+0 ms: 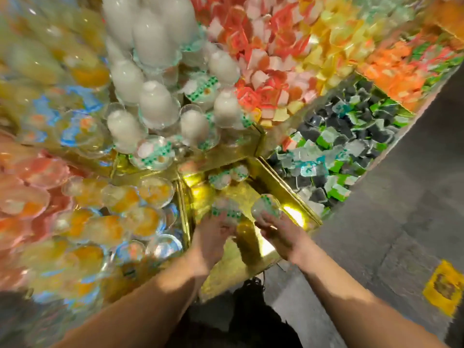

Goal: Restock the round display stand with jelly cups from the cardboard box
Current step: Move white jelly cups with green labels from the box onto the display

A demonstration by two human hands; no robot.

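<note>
The round display stand has gold-edged compartments [276, 177]. My left hand [213, 237] holds a green-and-white-lidded jelly cup [226, 209] over the nearly bare gold compartment at the stand's near edge. My right hand [278, 232] grips a second cup of the same kind [266, 205] just to the right. Two more such cups [227, 175] lie deeper in that compartment. Above it, white jelly cups [155, 104] are piled high. The frame is motion-blurred. The cardboard box is not in view.
Orange-filled cups [125, 217] fill the compartment to the left, pink ones [32, 187] further left. Small green, black and white jellies [339, 151] fill the right compartment, red and yellow ones [276, 59] behind. Grey floor [401, 197] with a yellow mark [444, 287] lies to the right.
</note>
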